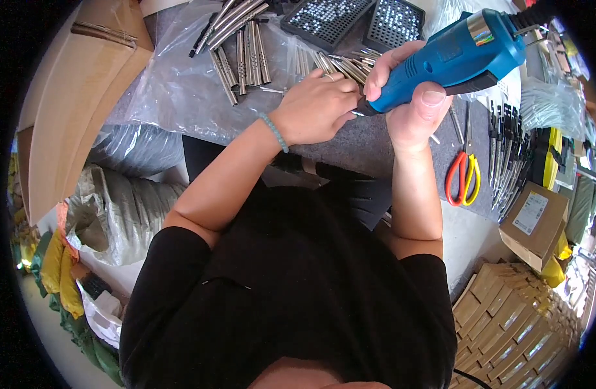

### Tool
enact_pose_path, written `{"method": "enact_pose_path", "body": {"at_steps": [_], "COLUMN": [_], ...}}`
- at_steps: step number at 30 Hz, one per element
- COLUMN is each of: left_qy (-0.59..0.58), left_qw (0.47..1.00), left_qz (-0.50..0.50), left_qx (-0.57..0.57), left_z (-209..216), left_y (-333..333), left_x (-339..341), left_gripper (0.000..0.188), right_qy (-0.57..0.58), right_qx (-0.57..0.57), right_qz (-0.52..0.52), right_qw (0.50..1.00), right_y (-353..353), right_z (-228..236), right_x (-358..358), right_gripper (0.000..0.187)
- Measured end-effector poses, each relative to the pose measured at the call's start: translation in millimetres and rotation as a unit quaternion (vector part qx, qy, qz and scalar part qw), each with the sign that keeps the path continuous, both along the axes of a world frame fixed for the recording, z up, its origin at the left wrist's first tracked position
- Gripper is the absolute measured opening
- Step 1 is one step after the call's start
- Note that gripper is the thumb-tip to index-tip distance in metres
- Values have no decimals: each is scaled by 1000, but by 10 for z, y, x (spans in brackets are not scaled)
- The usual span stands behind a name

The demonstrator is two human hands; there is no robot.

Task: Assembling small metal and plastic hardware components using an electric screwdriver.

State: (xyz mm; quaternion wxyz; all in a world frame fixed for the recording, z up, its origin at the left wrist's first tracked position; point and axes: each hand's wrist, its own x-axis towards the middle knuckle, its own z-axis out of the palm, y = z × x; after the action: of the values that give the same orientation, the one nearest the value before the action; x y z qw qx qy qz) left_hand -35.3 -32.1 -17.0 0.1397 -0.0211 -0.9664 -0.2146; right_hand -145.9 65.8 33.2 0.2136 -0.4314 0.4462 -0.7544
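Note:
My right hand (411,113) is wrapped round a blue electric screwdriver (450,58), its dark nose pointing down and left. Right at that nose is my left hand (317,110), its fingers curled closed and a bead bracelet on the wrist. What those fingers pinch is mostly hidden; a small shiny bit shows by the thumb. Just beyond them lies a pile of slim metal tubes (350,68). Patterned silver tubes (251,58) lie in loose groups on a clear plastic sheet (175,84), to the left of the pile.
Two black trays of small metal pieces (327,19) sit at the back. Scissors with red and yellow handles (464,178) lie right of my forearm, beside a row of black-and-silver pen-like rods (505,152). Cardboard (71,123) rises at left; a carton (534,217) stands at right.

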Motion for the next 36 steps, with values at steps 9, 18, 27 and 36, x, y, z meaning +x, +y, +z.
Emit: {"method": "enact_pose_path", "body": {"at_steps": [9, 18, 27, 36], "left_qy": [37, 42, 61, 71], "left_qw": [999, 999, 997, 997], "left_qz": [-5, -16, -17, -20], "left_qx": [24, 31, 39, 33], "left_z": [-25, 4, -24, -42], "left_y": [-18, 21, 6, -14], "left_x": [-30, 24, 22, 0], "left_gripper": [20, 17, 18, 20], "right_qy": [-16, 106, 87, 110], "right_qx": [40, -9, -73, -27], "right_qz": [-5, -221, -261, -249], "right_qw": [999, 969, 959, 962], "right_y": [12, -134, -459, -636], "right_z": [50, 413, 353, 115], "right_x": [52, -776, -1307, -1250], "right_gripper": [78, 55, 28, 45]}}
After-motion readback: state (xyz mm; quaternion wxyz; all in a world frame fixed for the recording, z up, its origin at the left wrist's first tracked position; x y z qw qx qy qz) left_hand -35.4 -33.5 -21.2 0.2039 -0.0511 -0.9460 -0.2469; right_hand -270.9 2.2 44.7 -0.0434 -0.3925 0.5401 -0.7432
